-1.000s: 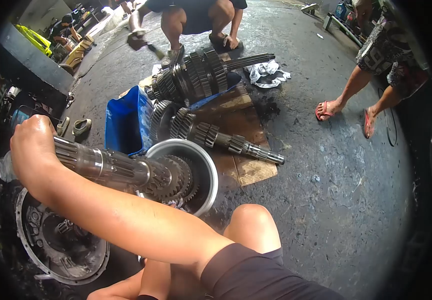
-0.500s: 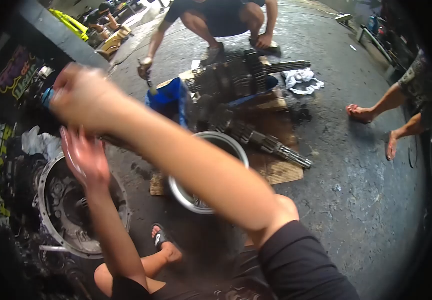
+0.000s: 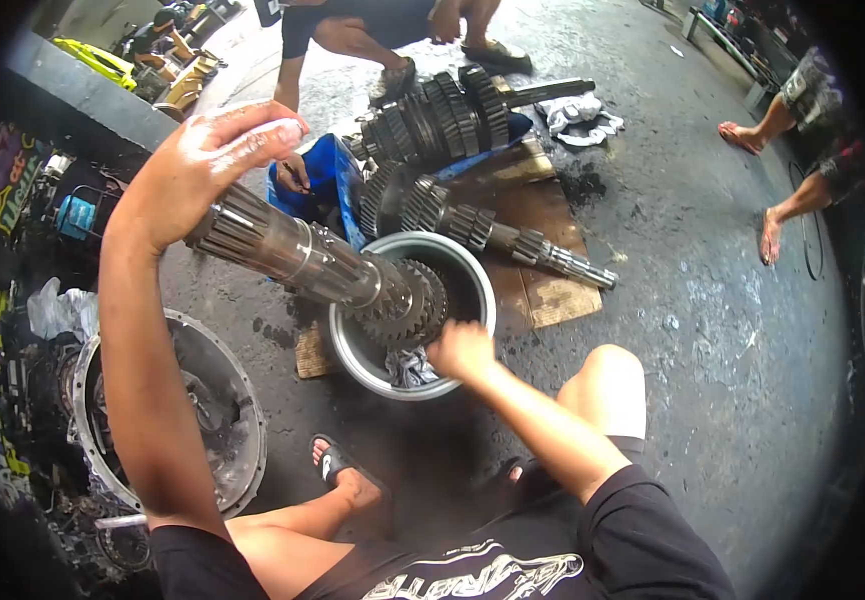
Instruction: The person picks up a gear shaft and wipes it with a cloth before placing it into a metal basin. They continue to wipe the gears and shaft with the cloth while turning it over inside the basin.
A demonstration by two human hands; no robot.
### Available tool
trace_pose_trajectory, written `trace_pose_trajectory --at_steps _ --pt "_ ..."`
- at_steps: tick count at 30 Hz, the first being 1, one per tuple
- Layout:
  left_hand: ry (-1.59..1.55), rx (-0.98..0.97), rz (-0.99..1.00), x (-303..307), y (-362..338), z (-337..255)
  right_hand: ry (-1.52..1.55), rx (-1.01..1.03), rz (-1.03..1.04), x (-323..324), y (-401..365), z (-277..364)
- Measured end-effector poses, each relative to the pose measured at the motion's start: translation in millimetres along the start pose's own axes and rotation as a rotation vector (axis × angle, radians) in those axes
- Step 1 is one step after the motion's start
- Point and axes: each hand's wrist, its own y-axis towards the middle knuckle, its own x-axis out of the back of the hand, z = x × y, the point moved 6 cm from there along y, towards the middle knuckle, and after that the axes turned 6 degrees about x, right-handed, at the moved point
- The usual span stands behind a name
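Observation:
A splined shaft [image 3: 288, 245] with a gear [image 3: 403, 305] at its lower end stands tilted in a round metal basin [image 3: 488, 310]. My left hand [image 3: 188, 165] is at the shaft's upper end, its wet fingers stretched out above it; whether the palm touches the metal is hard to see. Over the basin's near right side, my right hand [image 3: 465, 352] is closed beside the gear, slightly blurred. What it holds, if anything, is hidden. A grey, wet-looking rag [image 3: 413, 368] lies in the basin just left of that hand.
Beyond the basin lie a geared shaft [image 3: 513, 240] on cardboard [image 3: 563, 300] and a large gear assembly [image 3: 438, 120]. A blue container [image 3: 328, 175] stands near a crouching person [image 3: 353, 40]. At left sits a round housing [image 3: 253, 440]; another person's legs [image 3: 793, 190] are at right.
My right arm has swung from the upper left down to the basin. My left hand has risen to the shaft's top. The shaft, earlier hidden behind my arm, now shows. The view has shifted slightly.

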Motion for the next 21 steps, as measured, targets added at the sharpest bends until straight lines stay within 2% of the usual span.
trace_pose_trajectory --at_steps 1,2,3,4,6,8,10,12,14,16,18,20,21 --pt "-0.042 -0.005 0.019 -0.1 -0.1 2.1 -0.041 0.044 0.087 -26.3 -20.7 18.4" --pt "-0.088 -0.014 0.035 -0.7 1.1 1.7 -0.037 0.016 0.303 -53.3 -28.9 31.6" --pt "-0.124 0.079 0.045 -1.8 -0.7 2.4 -0.09 0.031 0.377 -80.9 -30.3 42.3" --pt "-0.101 0.084 0.032 -1.9 -1.0 7.3 -0.048 0.048 0.455 -88.5 -28.3 51.9" --pt "-0.053 0.112 0.02 2.7 -1.6 14.7 0.036 -0.022 0.434 -110.3 -14.3 65.8" --pt "-0.002 0.12 -0.027 3.7 -2.7 18.4 0.043 -0.033 0.42 -86.2 -3.3 79.4" --pt "0.014 0.117 -0.04 2.4 -4.5 16.6 0.183 -0.178 0.435 -121.5 20.8 69.7" --pt "0.017 0.105 -0.023 4.0 -1.0 18.7 0.077 -0.132 0.417 -131.1 23.0 61.1" --pt "-0.037 0.051 -0.039 3.8 0.5 14.5 0.245 -0.138 0.385 -123.8 19.5 55.0" --pt "-0.04 0.11 -0.033 3.8 -0.5 13.2 0.264 -0.175 0.314 -110.0 11.6 43.3" --pt "-0.02 0.111 -0.036 5.6 5.7 18.1 0.038 0.03 0.335 -82.9 0.1 32.6" --pt "-0.023 0.099 -0.014 9.1 1.4 8.5 -0.267 0.14 0.164 -61.2 -2.6 14.1" --pt "0.027 0.146 -0.017 7.5 -6.4 -7.6 -0.314 0.162 0.053 -53.6 0.0 0.3"
